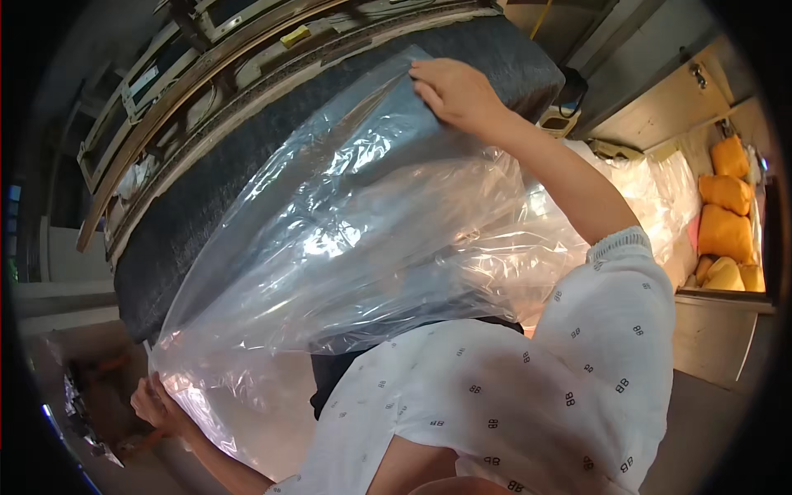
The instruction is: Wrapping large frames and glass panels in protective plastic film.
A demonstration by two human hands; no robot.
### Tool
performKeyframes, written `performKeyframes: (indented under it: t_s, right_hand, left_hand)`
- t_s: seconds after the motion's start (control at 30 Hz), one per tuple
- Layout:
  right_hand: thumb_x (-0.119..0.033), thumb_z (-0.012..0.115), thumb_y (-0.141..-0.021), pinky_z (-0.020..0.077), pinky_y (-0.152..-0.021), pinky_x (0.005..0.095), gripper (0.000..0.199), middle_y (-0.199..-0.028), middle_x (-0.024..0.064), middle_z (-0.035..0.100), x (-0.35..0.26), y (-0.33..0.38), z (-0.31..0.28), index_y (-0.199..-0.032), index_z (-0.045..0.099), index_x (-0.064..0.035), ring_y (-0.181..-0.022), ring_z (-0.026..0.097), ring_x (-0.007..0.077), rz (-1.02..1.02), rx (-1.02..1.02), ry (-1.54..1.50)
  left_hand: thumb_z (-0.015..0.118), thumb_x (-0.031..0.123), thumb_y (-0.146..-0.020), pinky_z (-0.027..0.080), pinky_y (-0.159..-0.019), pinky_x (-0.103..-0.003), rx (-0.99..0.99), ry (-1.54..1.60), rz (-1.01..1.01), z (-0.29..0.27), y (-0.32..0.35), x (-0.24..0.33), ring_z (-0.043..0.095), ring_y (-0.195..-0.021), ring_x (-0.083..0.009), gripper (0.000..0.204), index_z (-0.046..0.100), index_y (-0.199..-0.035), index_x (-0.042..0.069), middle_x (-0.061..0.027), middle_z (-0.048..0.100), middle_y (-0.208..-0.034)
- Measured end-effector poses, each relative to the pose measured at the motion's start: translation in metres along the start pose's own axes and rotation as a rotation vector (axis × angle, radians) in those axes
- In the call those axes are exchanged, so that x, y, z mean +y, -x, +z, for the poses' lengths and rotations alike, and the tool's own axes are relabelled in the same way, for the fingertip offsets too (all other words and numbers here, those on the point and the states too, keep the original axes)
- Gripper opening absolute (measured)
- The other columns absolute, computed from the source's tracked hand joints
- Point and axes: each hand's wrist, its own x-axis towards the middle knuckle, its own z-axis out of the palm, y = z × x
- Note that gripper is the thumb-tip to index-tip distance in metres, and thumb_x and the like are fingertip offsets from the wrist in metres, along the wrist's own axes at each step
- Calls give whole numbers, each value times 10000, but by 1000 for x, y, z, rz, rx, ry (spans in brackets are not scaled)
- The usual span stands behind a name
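A large sheet of clear plastic film (pixel 346 223) stretches between my two hands, creased and shiny, across a dark padded work surface (pixel 181 247). My right hand (pixel 454 91) pinches its far edge near the top centre. Down at the lower left, my left hand (pixel 157 406) grips the near left corner of the film, fingers closed. The film drapes over the surface's near side and down in front of my body. Whether it is a flat sheet or a bag, I cannot tell.
Behind the dark surface runs a machine frame with a long wooden rail (pixel 157 136) and a small yellow piece (pixel 294 35) on it. More clear film is heaped at the right. Orange bundles (pixel 726 231) are stacked at the far right beside a metal cabinet (pixel 716 340).
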Motion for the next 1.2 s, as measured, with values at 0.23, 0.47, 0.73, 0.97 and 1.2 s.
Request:
performKeyframes:
  t_s: [0.23, 0.47, 0.73, 0.97, 1.2]
  right_hand:
    - [-222, 628, -748, 441, -691, 397, 254, -834, 126, 604, 54, -38, 30, -932, 542, -69, -819, 579, 299, 469, 14, -200]
    - [-131, 627, -763, 421, -624, 225, 90, -777, -1, 599, 93, -82, 12, -845, 615, -96, -684, 527, 87, 466, -259, -752]
    - [-178, 584, -788, 435, -673, 311, 175, -814, 81, 588, 63, -65, 41, -908, 540, -58, -741, 548, 194, 665, 503, -595]
    - [-181, 614, -747, 438, -692, 338, 154, -770, 87, 585, 105, -75, 73, -815, 585, -45, -739, 562, 229, 625, 484, -397]
    - [-236, 632, -716, 424, -745, 352, 218, -822, 101, 546, 124, -87, 76, -807, 589, -43, -785, 532, 246, 743, 365, -285]
  left_hand:
    - [653, 23, -726, 372, -563, -274, -76, 267, -369, 24, 76, -2, 443, -647, -146, 85, 587, -777, 8, -41, 503, -717]
    - [582, 288, -833, 346, -613, -226, -46, 870, -1003, 63, -3, -6, 455, -719, -96, 223, 576, -924, 84, 7, 547, -914]
    - [624, 238, -813, 415, -774, -252, 120, 1000, -794, 210, -125, -24, 534, -882, -123, 322, 608, -1038, 9, -53, 607, -1010]
    - [680, 246, -763, 409, -786, -229, -15, 913, -802, 277, -161, -41, 551, -846, -111, 315, 652, -970, 9, -55, 636, -944]
    - [710, 255, -730, 397, -710, -213, 41, 955, -719, 298, -182, -34, 517, -730, -103, 293, 650, -879, 10, -25, 601, -800]
